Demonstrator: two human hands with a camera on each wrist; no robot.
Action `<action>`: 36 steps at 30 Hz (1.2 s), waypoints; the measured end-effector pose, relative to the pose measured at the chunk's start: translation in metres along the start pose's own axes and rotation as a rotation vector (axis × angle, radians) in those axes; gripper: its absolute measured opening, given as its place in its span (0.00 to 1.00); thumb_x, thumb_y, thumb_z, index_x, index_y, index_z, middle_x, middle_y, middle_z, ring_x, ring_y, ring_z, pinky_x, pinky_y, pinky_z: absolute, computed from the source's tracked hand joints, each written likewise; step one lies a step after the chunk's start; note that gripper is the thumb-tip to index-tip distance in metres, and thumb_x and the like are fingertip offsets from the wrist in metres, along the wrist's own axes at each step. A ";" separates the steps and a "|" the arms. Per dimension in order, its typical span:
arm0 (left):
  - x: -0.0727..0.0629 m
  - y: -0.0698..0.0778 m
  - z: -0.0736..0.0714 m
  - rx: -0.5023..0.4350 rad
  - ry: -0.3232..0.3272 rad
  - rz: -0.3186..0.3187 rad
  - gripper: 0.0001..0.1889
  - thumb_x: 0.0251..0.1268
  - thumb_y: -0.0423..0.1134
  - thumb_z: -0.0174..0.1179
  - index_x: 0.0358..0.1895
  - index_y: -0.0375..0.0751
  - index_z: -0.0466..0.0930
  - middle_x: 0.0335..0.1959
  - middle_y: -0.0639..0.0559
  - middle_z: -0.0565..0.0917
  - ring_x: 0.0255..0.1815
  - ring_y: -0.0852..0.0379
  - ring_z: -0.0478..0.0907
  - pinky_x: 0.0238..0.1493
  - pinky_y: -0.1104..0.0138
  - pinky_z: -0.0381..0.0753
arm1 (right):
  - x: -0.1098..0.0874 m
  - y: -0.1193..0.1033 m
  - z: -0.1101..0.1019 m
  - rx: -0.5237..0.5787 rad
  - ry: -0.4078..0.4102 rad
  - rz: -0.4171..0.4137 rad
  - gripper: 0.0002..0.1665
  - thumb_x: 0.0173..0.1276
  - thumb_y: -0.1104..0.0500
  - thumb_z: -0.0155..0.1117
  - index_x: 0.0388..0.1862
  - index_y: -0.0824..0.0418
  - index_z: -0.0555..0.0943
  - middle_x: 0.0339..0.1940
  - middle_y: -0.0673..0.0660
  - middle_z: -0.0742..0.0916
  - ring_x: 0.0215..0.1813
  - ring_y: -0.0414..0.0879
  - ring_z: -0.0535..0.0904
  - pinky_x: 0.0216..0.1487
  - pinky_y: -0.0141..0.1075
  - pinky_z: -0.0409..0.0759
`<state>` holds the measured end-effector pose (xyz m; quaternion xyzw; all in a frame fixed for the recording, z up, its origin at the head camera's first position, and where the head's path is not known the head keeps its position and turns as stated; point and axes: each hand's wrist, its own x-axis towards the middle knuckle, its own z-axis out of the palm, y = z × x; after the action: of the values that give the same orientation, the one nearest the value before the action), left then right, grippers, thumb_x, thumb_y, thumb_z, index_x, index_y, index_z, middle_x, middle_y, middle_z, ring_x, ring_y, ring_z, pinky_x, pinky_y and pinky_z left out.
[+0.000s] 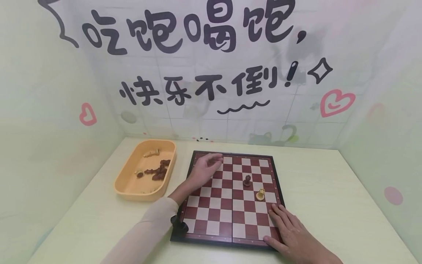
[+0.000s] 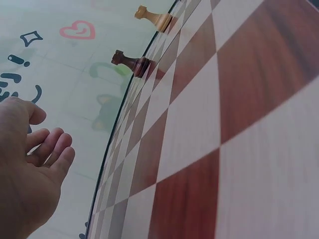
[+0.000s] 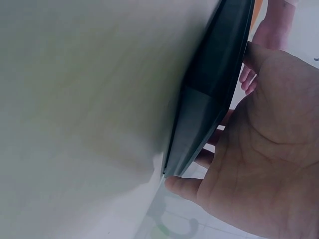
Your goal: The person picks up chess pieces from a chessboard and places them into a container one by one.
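Note:
A red-and-white chessboard (image 1: 215,201) with a black frame lies on the table. My left hand (image 1: 205,170) is above its far left part, fingers loosely bent and holding nothing; the left wrist view shows the hand (image 2: 37,164) with space between thumb and fingers. My right hand (image 1: 291,234) rests on the board's near right edge, fingers spread over the rim; in the right wrist view that hand (image 3: 269,144) lies along the black side (image 3: 199,114). A dark brown rook (image 1: 247,181) and a cream rook (image 1: 260,195) stand upright on the board's right half.
Left of the board is an orange tray (image 1: 120,190) holding several dark and cream chess pieces (image 1: 159,172). A small black object (image 1: 179,224) shows by the left sleeve, over the board's near left corner. A printed curtain (image 1: 211,121) hangs behind the pale table (image 1: 323,194).

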<state>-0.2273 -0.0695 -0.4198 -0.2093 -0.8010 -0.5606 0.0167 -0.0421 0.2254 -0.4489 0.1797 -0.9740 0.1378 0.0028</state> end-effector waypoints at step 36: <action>0.003 0.002 0.054 -0.053 -0.269 -0.010 0.24 0.64 0.32 0.70 0.62 0.27 0.78 0.50 0.44 0.84 0.51 0.52 0.81 0.56 0.69 0.81 | -0.001 0.002 0.000 -0.002 0.019 -0.013 0.48 0.73 0.31 0.57 0.75 0.66 0.68 0.77 0.61 0.68 0.76 0.58 0.62 0.71 0.55 0.67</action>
<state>-0.2176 -0.0195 -0.4369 -0.2790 -0.7821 -0.5484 -0.0991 -0.0419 0.2273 -0.4494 0.1845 -0.9729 0.1386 0.0132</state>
